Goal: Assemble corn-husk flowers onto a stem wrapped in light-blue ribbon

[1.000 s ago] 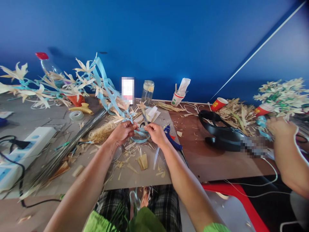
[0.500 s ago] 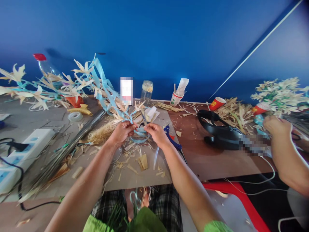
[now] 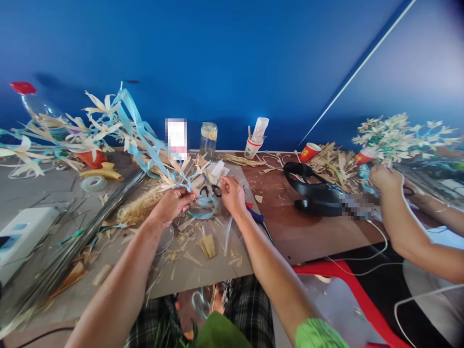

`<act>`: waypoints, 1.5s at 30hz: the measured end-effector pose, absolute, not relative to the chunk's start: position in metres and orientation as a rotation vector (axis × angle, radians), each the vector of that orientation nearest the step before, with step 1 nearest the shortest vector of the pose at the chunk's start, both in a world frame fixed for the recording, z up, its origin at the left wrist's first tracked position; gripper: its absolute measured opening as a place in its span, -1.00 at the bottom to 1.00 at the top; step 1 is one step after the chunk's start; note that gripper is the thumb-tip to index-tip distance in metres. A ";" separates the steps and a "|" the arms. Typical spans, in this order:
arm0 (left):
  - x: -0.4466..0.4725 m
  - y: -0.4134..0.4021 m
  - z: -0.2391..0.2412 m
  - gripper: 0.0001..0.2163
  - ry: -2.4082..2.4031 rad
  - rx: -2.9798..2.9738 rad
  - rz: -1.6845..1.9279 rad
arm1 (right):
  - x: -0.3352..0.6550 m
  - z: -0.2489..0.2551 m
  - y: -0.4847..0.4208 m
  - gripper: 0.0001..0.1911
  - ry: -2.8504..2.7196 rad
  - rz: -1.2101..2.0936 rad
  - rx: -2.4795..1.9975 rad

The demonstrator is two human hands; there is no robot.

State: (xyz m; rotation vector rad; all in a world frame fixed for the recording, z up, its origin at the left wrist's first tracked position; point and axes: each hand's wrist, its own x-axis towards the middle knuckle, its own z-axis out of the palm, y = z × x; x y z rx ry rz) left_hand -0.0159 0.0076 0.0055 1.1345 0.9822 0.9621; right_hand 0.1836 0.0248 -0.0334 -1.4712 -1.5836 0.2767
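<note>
My left hand (image 3: 170, 205) is closed on the end of a long branch of pale husk flowers (image 3: 108, 130) wound with light blue ribbon (image 3: 136, 125). A loop of that ribbon (image 3: 203, 209) hangs between my hands. My right hand (image 3: 232, 193) is closed in a pinch just past the ribbon loop, close to the black-handled scissors (image 3: 212, 189) on the cardboard sheet (image 3: 203, 270). What its fingertips hold is too small to make out. A blue-handled tool (image 3: 255, 216) lies just right of my right wrist.
A bundle of thin wires (image 3: 79, 237), a tape roll (image 3: 93, 183) and a white power strip (image 3: 21, 232) lie at the left. A glass jar (image 3: 208, 138), paper cups (image 3: 253, 146) and a black headset (image 3: 315, 195) stand further back. Another person's hand (image 3: 386, 181) holds a flower bunch (image 3: 398, 137) at the right.
The view has swung, shifting everything left. My right hand has moved slightly up and away from my left, towards the scissors. The other person's hand has risen.
</note>
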 end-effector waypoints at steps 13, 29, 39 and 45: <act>-0.018 0.004 0.012 -0.71 0.884 1.049 0.895 | 0.175 -0.030 0.020 -0.76 -1.597 0.248 -1.365; -0.020 -0.002 0.008 -0.79 0.752 1.106 0.824 | 0.173 -0.028 0.016 -0.72 -1.562 0.279 -1.416; -0.030 0.005 0.005 -0.78 0.759 1.042 0.881 | 0.176 -0.029 0.016 -0.80 -1.480 0.190 -1.353; -0.028 0.005 0.004 -0.74 0.756 1.052 0.895 | 0.172 -0.026 0.013 -0.86 -1.528 0.246 -1.401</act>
